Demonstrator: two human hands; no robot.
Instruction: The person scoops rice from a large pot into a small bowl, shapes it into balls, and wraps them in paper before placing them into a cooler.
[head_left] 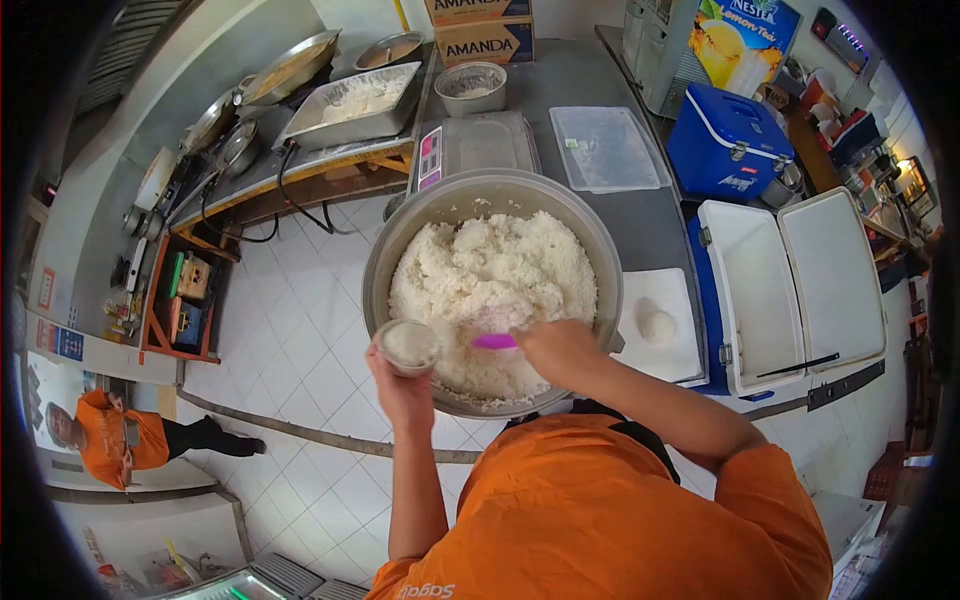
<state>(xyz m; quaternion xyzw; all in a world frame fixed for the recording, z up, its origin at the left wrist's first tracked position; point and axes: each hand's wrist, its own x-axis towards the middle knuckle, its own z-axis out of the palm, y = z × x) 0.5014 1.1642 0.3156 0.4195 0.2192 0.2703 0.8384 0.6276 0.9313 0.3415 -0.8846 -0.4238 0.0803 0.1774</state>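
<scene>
A large metal pot (378,290) full of cooked white rice (490,255) stands in front of me. My left hand (403,390) is closed around a small round bowl (409,345) at the pot's near left rim, with rice showing inside it. Over the near side of the rice, my right hand (560,352) grips a purple rice paddle (493,341); its blade is blurred and lies against the rice. To the right of the pot, a small rounded mound of rice (657,327) sits on a white board (662,290).
Beyond the pot stand a digital scale (485,145), a metal bowl (471,88) and a clear plastic lid (608,150). At right are a closed blue cooler (728,140) and an open one (755,300). A deep metal tray (350,105) lies back left. Another person (130,440) stands far left.
</scene>
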